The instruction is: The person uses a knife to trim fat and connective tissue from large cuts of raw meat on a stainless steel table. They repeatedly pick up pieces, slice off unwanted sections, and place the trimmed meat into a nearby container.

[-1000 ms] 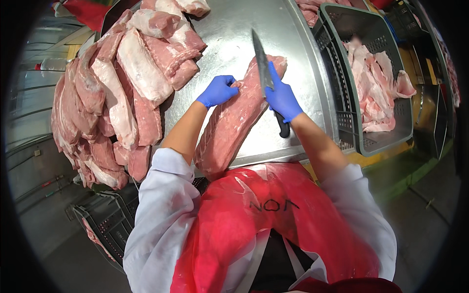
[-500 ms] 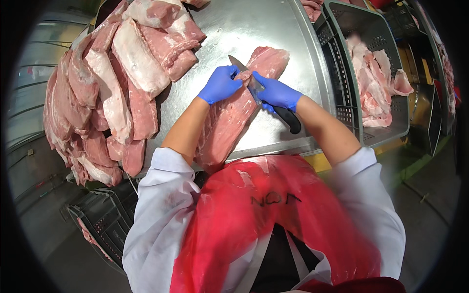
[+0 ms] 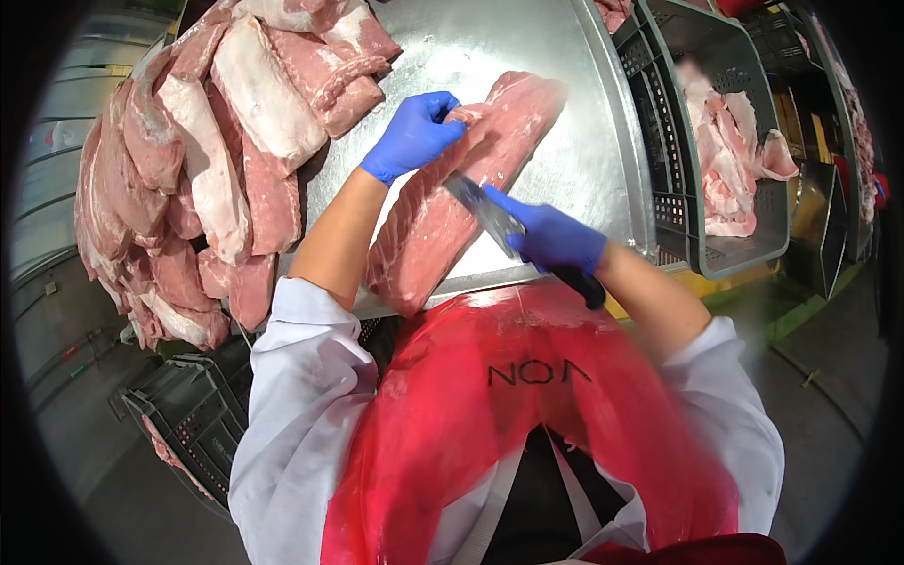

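A long pink cut of raw meat (image 3: 466, 217) lies diagonally on the steel tray (image 3: 607, 160). My left hand (image 3: 416, 134), in a blue glove, pinches a raised flap at the meat's upper left edge. My right hand (image 3: 556, 240), also gloved in blue, grips a knife (image 3: 485, 212) by its black handle. The blade rests on or just over the middle of the cut, tip pointing toward my left hand. A large pile of pale and pink meat slabs (image 3: 264, 94) is heaped at the tray's left.
A grey perforated crate (image 3: 749, 250) holding pale meat trimmings (image 3: 716, 151) stands right of the tray, with more dark crates (image 3: 796, 33) beyond. Another crate (image 3: 188, 414) is low at the lower left. My red apron (image 3: 527, 405) is against the tray's near edge.
My right hand and knife have come down and right, toward me; the blade's angle has changed since a second ago. My left hand has moved up and left with the flap pinched.
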The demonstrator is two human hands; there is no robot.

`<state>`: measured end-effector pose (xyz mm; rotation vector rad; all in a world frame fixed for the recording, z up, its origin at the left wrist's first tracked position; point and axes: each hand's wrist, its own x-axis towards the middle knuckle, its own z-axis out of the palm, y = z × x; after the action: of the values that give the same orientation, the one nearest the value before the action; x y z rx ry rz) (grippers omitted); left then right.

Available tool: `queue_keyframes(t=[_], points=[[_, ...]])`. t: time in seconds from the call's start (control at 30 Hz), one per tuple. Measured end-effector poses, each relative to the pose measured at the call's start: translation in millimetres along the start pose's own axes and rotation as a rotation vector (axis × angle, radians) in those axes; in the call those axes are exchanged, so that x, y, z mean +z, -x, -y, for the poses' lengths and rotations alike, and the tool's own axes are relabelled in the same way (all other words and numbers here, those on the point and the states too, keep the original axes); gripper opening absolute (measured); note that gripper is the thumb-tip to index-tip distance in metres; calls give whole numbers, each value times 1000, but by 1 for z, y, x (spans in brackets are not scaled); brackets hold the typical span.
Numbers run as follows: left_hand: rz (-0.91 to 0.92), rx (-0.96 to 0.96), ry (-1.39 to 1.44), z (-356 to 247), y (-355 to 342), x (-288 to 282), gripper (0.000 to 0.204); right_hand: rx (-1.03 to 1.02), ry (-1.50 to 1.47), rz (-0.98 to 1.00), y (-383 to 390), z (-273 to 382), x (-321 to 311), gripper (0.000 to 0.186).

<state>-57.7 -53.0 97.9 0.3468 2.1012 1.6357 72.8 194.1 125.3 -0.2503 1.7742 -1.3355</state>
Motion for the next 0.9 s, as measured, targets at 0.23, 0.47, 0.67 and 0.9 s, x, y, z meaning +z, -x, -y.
queue_keyframes(t=[0.23,0.47,0.67,0.9], points=[[-131,242,66,-58,24,-30,17,-239,194,49,-14,-11,32,82],[-247,282,28,-114,68,-49,23,57,154,60,-65,30,61,79],[-360,475,169,-177,93,-60,23,-55,255,105,-42,52,78,75],[-634,744,198,-215,156,-71,19,-310,386,137,-57,-11,95,75]])
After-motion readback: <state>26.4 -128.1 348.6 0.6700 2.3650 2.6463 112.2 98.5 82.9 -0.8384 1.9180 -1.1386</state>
